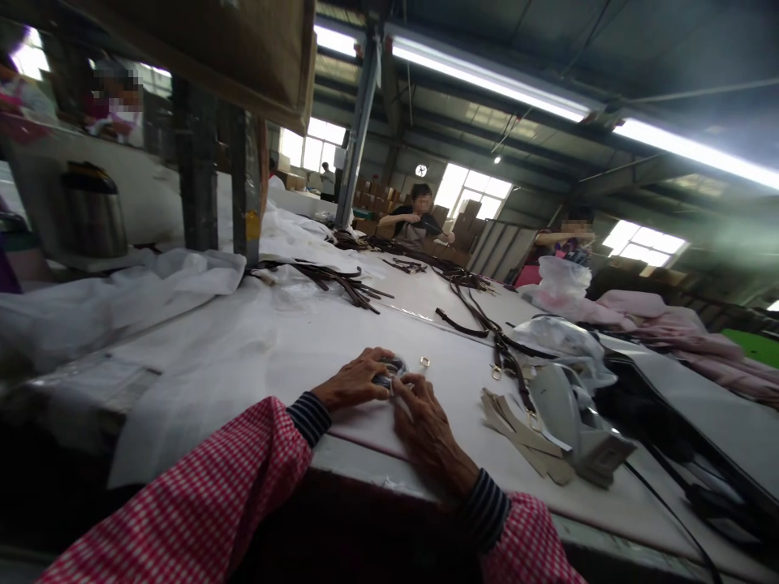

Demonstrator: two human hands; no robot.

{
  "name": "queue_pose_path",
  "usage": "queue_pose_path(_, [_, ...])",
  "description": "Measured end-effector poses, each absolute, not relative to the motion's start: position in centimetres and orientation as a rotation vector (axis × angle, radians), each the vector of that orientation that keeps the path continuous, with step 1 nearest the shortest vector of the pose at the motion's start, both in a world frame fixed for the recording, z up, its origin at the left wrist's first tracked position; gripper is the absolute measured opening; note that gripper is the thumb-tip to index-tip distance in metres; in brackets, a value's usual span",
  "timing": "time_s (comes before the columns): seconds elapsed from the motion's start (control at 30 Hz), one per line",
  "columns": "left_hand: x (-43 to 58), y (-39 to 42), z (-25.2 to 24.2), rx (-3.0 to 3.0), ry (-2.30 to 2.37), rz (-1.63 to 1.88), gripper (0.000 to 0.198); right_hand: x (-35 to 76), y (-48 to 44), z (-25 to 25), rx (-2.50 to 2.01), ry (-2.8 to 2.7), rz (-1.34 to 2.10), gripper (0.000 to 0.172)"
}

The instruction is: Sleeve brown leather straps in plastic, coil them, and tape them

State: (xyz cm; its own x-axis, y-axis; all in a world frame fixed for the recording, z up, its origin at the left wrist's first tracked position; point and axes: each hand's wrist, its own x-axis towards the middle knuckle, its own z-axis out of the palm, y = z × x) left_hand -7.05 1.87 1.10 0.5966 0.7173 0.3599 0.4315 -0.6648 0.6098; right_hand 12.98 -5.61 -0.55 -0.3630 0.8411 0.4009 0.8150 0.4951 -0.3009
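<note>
On the white tabletop [341, 341], close to its front edge, my left hand [359, 380] curls its fingers around the far left side of a small shiny grey ring that looks like a roll of tape [393, 369]. The thumb and fingers of my right hand [426, 422] pinch the near right side of this roll. My fingers cover part of it. A gold rectangular buckle ring [424, 362] lies just beyond my right hand. Farther right, dark brown straps [471, 312] with gold metal fittings stretch across the table.
Beige strips [527, 438] lie beside a grey-white device [563, 414] at the right. Clear plastic bags [557, 341] and pink fabric [645, 312] are behind it. More brown straps [341, 280] lie at the back left. White sheeting [182, 365] covers the left. Co-workers [417, 219] stand beyond the table.
</note>
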Motion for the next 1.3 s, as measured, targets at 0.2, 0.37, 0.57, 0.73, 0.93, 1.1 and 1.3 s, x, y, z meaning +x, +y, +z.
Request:
queue_pose_path(0.2, [-7.0, 1.2, 0.8, 2.397, 0.903, 0.883, 0.027, 13.5, -5.4, -0.4, -1.355, -2.159, 0.267, 0.056])
queue_pose_path(0.37, [-6.8, 1.1, 0.4, 2.457, 0.883, 0.893, 0.028, 13.3, -5.3, -0.6, -1.364, -2.181, 0.199, 0.059])
queue_pose_path(0.57, [-6.6, 1.5, -0.5, 2.567, 0.891, 0.885, 0.030, 14.0, -7.2, 2.2, -1.342, -2.211, 0.342, 0.050])
queue_pose_path(0.73, [-6.6, 3.6, -2.3, 2.608, 1.005, 0.866, 0.028, 22.0, -12.6, 6.6, -1.407, -1.951, 0.155, 0.037])
queue_pose_path(0.93, [-4.5, 3.7, -1.7, 2.486, 0.945, 1.003, 0.029, 38.3, -17.6, 12.1, -1.892, -1.237, 0.103, 0.025])
queue_pose_path(1.1, [1.8, 1.9, 2.1, 2.396, 0.939, 1.055, 0.036, 43.0, -17.0, 11.7, -1.966, -1.111, 0.367, 0.033])
queue_pose_path(1.3, [7.0, 2.2, 0.2, 2.486, 0.929, 1.183, 0.030, 43.1, -14.9, 10.0, -1.938, -0.934, 0.461, 0.028])
